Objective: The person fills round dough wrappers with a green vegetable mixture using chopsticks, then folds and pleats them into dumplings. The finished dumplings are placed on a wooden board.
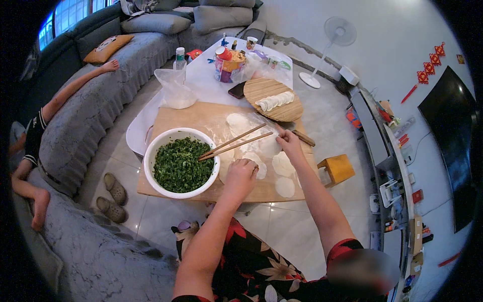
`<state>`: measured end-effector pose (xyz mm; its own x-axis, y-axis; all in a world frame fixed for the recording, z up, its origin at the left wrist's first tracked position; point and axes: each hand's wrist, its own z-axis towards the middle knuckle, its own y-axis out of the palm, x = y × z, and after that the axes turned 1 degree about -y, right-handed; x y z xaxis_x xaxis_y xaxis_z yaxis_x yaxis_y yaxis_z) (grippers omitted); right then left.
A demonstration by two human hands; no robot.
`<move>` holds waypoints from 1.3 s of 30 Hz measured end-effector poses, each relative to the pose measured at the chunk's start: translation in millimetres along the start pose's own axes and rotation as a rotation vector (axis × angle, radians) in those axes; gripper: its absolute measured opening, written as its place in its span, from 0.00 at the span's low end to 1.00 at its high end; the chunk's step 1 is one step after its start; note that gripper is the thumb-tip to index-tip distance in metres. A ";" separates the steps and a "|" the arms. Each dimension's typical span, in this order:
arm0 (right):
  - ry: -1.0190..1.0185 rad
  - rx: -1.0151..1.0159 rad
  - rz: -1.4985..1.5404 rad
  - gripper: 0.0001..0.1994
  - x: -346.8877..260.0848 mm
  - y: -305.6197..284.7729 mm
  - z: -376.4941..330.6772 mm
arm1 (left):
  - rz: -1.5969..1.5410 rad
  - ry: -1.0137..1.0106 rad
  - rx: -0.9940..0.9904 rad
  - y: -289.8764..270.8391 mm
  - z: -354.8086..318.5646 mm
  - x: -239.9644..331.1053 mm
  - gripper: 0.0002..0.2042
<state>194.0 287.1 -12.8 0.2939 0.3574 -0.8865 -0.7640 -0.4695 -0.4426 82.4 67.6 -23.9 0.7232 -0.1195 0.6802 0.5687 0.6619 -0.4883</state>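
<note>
Your left hand [240, 176] is curled, its grip hidden; left of it, a white bowl [183, 195] holds chopped greens [177, 168] and chopsticks [232, 141]. Your right hand [290, 143] pinches a dough round's [270, 146] edge. Beyond it: dumplings [275, 101] on a round board [259, 90], a printed tub [225, 71], lettering unreadable.

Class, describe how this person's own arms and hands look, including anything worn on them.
The left hand and right hand are both ungloved, and the forearms are bare. No watch or bracelet shows. The right sleeve is short, black and red; it belongs to a black garment patterned with red and beige flowers.
</note>
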 end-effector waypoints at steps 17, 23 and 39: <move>-0.289 -0.392 -1.045 0.36 22.6 23.6 -29.0 | 0.029 -0.082 -0.054 -11.4 8.0 0.1 0.04; -0.391 -0.485 -1.022 0.37 15.5 37.1 -40.4 | 0.042 -0.069 -0.075 -6.9 9.5 -6.0 0.05; -0.275 -0.452 -0.795 0.29 29.1 27.1 3.0 | 0.092 -0.115 -0.138 -6.3 10.0 -7.1 0.04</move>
<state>180.1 287.2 -50.1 0.4426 0.8563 -0.2662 -0.0872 -0.2544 -0.9632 69.7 71.7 -20.1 0.7296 0.0273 0.6834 0.5563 0.5575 -0.6162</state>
